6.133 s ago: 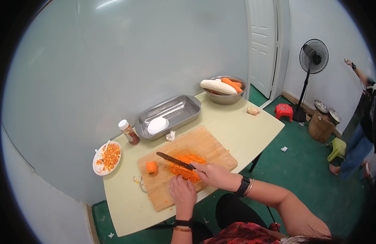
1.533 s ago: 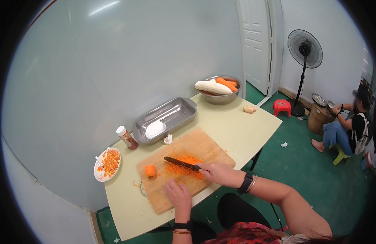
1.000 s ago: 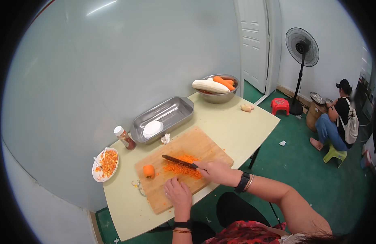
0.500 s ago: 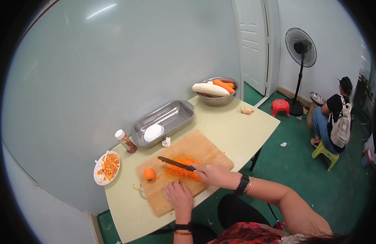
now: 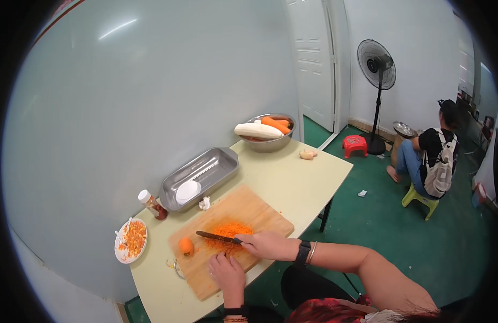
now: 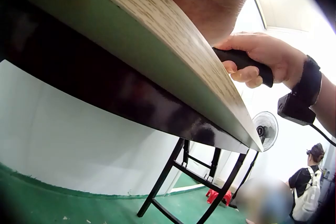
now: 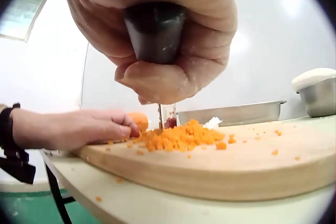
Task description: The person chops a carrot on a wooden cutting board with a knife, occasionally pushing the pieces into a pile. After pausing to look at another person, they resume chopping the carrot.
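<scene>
My right hand [image 5: 270,246] grips the black handle of a kitchen knife [image 5: 215,236]. Its dark blade lies across a heap of finely chopped carrot [image 5: 234,229] on the wooden cutting board [image 5: 267,214]. In the right wrist view the handle's butt [image 7: 156,32] fills the curled fist, and the chopped carrot [image 7: 184,136] sits just beneath. My left hand [image 5: 227,273] rests on the board's near edge with relaxed fingers, close to the heap; the right wrist view shows it lying low on the wood. A stub of carrot [image 5: 186,246] stands at the board's left.
Behind the board are a steel tray [image 5: 222,168] holding white discs, a white-capped jar [image 5: 153,205] and garlic [image 5: 205,203]. A plate [image 5: 118,253] of diced food is at left, a steel bowl [image 5: 270,144] of vegetables at back right. Beyond the table, a person [image 5: 440,156] sits near a fan [image 5: 377,64].
The knife has shifted over the carrot heap, still in my right hand. My left hand stays by the board's near edge. The other person went from standing to seated. The head view has turned rightward.
</scene>
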`<state>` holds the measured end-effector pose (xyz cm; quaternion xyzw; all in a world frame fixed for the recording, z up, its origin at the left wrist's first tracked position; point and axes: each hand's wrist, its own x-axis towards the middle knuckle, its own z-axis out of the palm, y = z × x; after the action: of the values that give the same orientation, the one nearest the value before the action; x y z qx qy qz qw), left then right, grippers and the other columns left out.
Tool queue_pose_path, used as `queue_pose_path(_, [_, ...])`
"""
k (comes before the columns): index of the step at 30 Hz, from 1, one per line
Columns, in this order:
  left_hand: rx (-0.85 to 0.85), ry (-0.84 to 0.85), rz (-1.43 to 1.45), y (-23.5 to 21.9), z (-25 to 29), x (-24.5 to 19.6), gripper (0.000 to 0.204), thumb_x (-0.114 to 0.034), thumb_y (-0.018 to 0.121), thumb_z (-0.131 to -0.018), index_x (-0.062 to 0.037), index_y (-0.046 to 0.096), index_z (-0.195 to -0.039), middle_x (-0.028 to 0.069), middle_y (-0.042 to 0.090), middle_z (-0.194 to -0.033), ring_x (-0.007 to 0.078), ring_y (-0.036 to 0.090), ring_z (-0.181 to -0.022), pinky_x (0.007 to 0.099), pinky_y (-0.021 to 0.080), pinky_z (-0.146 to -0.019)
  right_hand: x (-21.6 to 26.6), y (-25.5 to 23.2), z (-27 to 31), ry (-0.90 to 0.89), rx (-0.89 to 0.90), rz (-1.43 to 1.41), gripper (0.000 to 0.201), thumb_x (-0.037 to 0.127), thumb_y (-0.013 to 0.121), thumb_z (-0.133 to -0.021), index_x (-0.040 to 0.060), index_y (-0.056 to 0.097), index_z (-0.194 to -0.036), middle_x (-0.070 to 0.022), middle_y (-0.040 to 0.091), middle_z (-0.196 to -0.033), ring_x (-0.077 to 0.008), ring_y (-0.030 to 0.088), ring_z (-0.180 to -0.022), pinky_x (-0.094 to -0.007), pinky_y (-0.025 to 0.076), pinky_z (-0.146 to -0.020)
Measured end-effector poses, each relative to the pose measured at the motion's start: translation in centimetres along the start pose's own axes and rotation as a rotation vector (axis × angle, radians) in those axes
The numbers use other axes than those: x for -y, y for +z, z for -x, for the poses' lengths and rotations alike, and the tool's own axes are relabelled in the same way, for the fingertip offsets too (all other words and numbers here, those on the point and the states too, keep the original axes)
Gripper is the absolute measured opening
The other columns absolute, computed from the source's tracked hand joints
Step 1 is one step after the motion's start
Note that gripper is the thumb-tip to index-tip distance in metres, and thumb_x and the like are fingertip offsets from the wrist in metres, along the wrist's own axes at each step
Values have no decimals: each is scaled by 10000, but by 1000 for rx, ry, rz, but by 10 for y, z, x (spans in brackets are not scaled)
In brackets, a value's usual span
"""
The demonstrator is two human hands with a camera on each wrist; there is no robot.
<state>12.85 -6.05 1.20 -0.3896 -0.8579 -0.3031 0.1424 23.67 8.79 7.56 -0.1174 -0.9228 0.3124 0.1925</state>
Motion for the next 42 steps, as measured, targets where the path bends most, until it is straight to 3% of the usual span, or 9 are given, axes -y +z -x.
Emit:
queue_pose_path(10, [-59, 52, -42, 6, 2, 6, 291, -184, 601, -893, -18, 576, -1131, 194, 553, -1156, 393, 500, -1113, 514, 414, -908, 0, 5, 1, 11, 27, -42, 329, 243, 490, -995, 83, 572, -1270, -225, 658, -797, -413, 649, -724, -505, 507, -635])
queue_pose_path(13, [-47, 34, -40, 6, 2, 6, 311, -199, 608, -885, -18, 579, -1138, 189, 546, -1188, 388, 497, -1133, 518, 409, -927, 18, -12, 2, 53, -4, -57, 349, 242, 487, -997, 70, 570, -1290, -233, 663, -816, -422, 646, -726, -514, 509, -647])
queue_pose_path(25, [-54, 27, -18, 3, 2, 3, 308, -198, 617, -879, -27, 585, -1133, 188, 550, -1178, 386, 504, -1129, 519, 414, -922, 1, -9, 3, 41, -30, 26, 359, 191, 511, -968, 52, 591, -1290, -253, 653, -776, -416, 649, -694, -501, 518, -633])
queue_pose_path(28, [-39, 18, -57, 2, 1, 2, 312, -193, 620, -874, -26, 583, -1135, 192, 550, -1174, 387, 506, -1123, 515, 414, -925, 7, -18, -1, 96, 50, 49, 355, 192, 512, -967, 47, 601, -1279, -253, 660, -799, -417, 653, -710, -499, 523, -648])
queue_pose_path(31, [-51, 28, -29, 4, 2, 4, 320, -196, 622, -871, -26, 582, -1138, 192, 550, -1171, 387, 506, -1120, 510, 411, -931, 10, -19, -1, 76, -73, -25, 338, 192, 513, -965, 40, 615, -1249, -253, 665, -817, -421, 654, -721, -501, 524, -656])
queue_pose_path(42, [-64, 36, -34, 3, 1, 2, 299, -186, 624, -866, -25, 586, -1115, 193, 554, -1149, 385, 512, -1091, 505, 407, -927, -6, -16, -3, 62, -54, 17, 331, 206, 527, -962, 42, 615, -1236, -252, 667, -814, -425, 652, -725, -500, 527, -663])
